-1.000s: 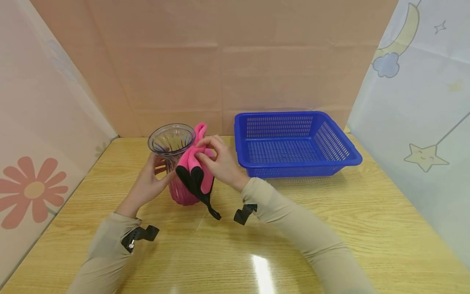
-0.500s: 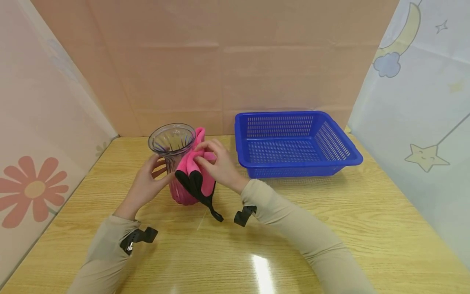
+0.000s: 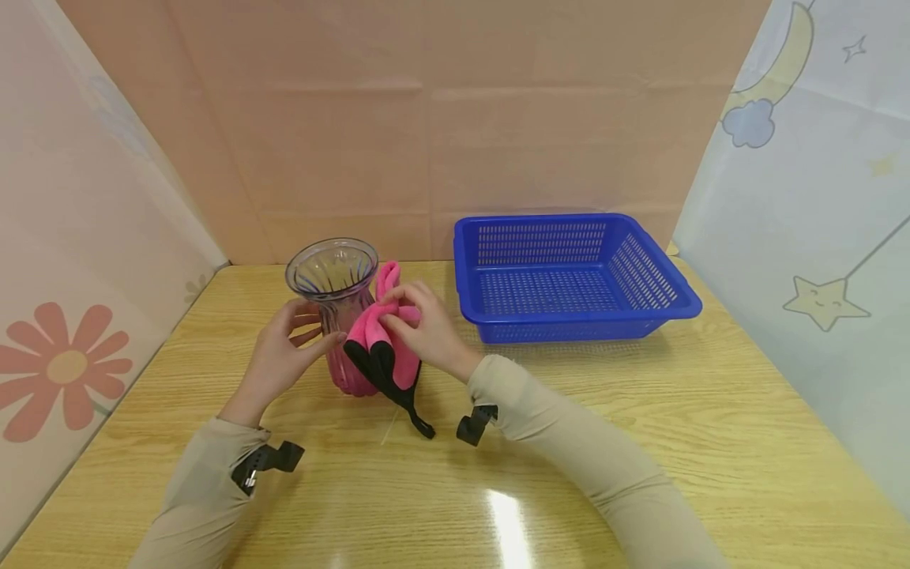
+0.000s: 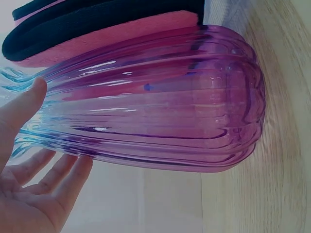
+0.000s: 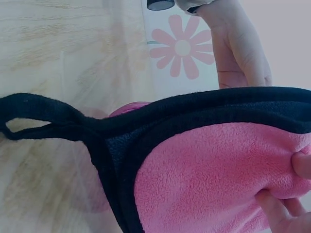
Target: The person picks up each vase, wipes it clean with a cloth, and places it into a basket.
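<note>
left hand [image 3: 276, 359] holds vase [image 3: 343, 312], right hand [image 3: 430, 330] pinches pink cloth [image 3: 405, 367]

Vase [image 4: 160, 107] looked like glass: transparent, ribbed, smooth, glossy, streaked with highlights. Cloth [image 5: 209, 174] was matt, with a fine fuzzy pile; its black edging [image 5: 199, 101] and loop [image 5: 43, 104] looked like duller fabric. Basket [image 3: 569, 328] looked plastic, smooth, slight sheen. Bench [image 3: 398, 490] showed wood grain and a gloss that threw back white glare. Backdrop [image 3: 498, 142] was matt and creased, paper or fabric unclear. Sleeves [image 3: 576, 442] were matt cloth, wrinkled.
</note>
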Action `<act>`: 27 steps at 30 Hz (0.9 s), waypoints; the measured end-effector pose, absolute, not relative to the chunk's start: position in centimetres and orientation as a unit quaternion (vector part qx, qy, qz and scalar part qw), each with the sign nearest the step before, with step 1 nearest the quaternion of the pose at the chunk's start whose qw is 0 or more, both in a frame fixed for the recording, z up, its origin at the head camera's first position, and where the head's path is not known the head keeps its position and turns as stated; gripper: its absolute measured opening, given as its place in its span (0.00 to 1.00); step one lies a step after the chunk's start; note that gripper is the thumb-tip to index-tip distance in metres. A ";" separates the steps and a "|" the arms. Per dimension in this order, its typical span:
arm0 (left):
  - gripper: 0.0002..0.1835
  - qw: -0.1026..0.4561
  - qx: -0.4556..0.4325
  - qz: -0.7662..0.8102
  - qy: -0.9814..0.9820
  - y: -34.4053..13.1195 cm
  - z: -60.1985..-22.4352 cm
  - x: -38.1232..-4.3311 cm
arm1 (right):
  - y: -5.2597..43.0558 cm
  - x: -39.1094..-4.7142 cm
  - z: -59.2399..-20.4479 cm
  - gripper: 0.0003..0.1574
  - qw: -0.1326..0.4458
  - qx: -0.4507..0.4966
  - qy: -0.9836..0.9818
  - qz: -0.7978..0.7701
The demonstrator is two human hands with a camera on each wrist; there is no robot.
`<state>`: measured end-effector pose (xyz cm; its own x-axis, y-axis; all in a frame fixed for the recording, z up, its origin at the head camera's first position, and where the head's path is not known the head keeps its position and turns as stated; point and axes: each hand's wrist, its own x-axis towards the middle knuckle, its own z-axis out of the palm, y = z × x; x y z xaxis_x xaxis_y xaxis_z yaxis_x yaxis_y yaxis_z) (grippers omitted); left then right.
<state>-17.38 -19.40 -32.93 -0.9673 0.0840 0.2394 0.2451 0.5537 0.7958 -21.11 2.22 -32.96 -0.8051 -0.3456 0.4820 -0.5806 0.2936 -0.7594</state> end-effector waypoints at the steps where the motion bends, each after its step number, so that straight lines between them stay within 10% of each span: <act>1: 0.33 0.089 -0.091 -0.464 -0.877 -19.4 -32.9 -17.4 | 2.2 -21.1 -33.1 0.10 0.112 0.291 -0.796 0.519; 27: 0.31 0.100 -0.070 -0.458 -0.881 -19.4 -32.6 -17.2 | 2.6 -21.0 -35.3 0.09 0.115 0.297 -0.808 0.496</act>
<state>-17.22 -19.45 -32.65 -0.9703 0.0316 0.2400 0.2146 0.5708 0.7925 -20.97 2.55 -35.29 -0.7971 -0.3656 0.4806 -0.5941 0.3318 -0.7328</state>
